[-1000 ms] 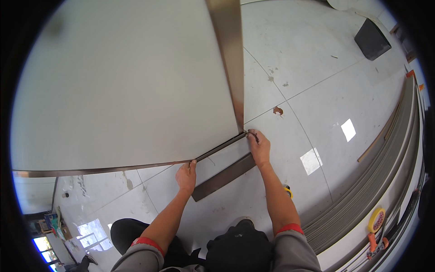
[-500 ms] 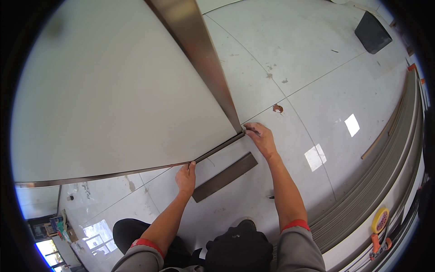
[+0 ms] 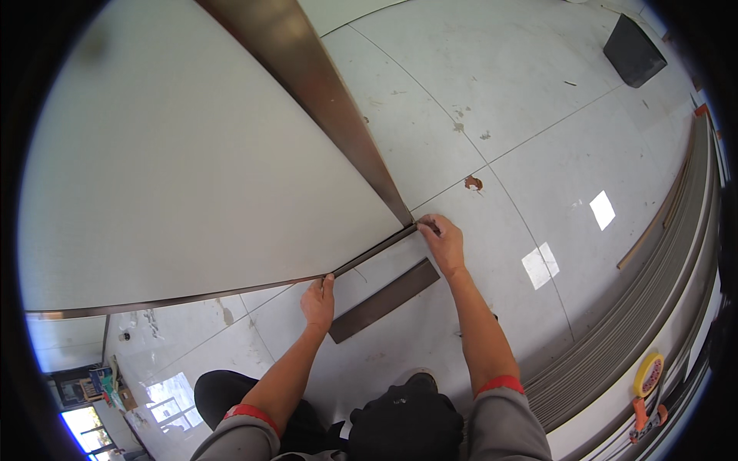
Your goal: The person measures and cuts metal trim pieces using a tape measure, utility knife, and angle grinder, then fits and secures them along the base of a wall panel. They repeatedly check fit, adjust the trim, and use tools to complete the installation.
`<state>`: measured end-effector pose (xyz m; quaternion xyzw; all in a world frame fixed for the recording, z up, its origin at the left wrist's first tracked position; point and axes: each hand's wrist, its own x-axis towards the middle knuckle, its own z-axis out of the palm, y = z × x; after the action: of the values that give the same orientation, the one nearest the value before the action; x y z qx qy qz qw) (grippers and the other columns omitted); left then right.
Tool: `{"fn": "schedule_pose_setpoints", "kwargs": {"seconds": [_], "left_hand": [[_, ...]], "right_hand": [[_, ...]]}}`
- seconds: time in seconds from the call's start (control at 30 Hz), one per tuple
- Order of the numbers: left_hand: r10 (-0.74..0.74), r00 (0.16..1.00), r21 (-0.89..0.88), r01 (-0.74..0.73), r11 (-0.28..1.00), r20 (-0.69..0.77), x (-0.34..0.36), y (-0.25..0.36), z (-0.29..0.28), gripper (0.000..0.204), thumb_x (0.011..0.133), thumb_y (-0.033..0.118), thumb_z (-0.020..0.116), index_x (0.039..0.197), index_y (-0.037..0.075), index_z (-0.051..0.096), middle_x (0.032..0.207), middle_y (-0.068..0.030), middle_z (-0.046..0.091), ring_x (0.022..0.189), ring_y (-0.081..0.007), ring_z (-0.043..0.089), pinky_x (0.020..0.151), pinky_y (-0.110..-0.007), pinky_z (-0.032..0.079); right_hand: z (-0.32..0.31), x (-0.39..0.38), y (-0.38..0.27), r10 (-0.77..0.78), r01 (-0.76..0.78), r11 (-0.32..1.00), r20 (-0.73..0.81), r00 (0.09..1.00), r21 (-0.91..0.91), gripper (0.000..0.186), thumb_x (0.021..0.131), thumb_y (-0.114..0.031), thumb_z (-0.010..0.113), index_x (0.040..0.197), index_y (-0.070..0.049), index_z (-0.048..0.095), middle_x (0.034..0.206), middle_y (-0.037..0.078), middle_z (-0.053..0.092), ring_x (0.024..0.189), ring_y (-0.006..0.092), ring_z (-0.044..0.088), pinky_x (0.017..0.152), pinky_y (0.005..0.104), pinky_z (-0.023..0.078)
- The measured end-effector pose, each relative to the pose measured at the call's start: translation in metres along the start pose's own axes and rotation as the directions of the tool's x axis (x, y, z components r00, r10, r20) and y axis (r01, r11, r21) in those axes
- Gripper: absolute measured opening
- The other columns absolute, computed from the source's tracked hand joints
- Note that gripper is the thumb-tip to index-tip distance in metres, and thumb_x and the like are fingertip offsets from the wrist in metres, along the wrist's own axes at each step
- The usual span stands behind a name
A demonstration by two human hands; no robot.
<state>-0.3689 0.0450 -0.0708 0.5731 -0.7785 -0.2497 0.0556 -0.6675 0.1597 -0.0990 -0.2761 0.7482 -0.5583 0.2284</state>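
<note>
Narrow dark-brown strip [image 3: 375,251] runs along the near-right edge of the large pale-grey flat panel [image 3: 192,169]. Left hand [image 3: 317,302] pinches its left end, thumb and finger together; right hand [image 3: 444,242] is curled at its right end, pinch unclear. Step, as judged: lining up strip and edge. Next move seems to call for even control at both ends. Loose flat brown metal-like piece [image 3: 384,300] lies nearer, on the pale tiled floor [image 3: 530,207].

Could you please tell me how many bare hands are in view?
2: the left hand at the left end of the dark edge strip, and the right hand at its right end, by the pale panel's corner. No other hand shows.
</note>
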Motion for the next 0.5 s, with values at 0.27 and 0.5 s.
{"fn": "schedule_pose_setpoints", "kwargs": {"seconds": [0.27, 0.5], "left_hand": [[-0.016, 0.999, 0.032, 0.017, 0.999, -0.041, 0.0, 0.001, 0.003, 0.05, 0.104, 0.047, 0.053, 0.093, 0.001, 0.069, 0.085, -0.0247, 0.069, 0.084, -0.0462, 0.065, 0.076, -0.054, 0.048], [0.075, 0.997, 0.015, -0.074, 0.997, -0.028, 0.001, -0.006, -0.002, 0.047, 0.102, 0.045, 0.056, 0.093, 0.001, 0.068, 0.087, -0.0243, 0.07, 0.086, -0.0457, 0.066, 0.076, -0.054, 0.048]], "right_hand": [[0.021, -0.016, 0.018, -0.097, 0.097, 0.995, -0.148, 0.984, -0.011, 0.012, 0.089, -0.01, 0.075, 0.098, -0.003, 0.073, 0.092, 0.012, 0.073, 0.08, 0.023, 0.07, 0.077, 0.0332, 0.055], [0.027, -0.019, 0.007, -0.008, 0.018, 0.998, -0.144, 0.99, 0.066, 0.01, 0.091, -0.008, 0.074, 0.097, 0.0, 0.071, 0.085, 0.007, 0.071, 0.077, 0.0112, 0.064, 0.074, 0.0269, 0.052]]}}
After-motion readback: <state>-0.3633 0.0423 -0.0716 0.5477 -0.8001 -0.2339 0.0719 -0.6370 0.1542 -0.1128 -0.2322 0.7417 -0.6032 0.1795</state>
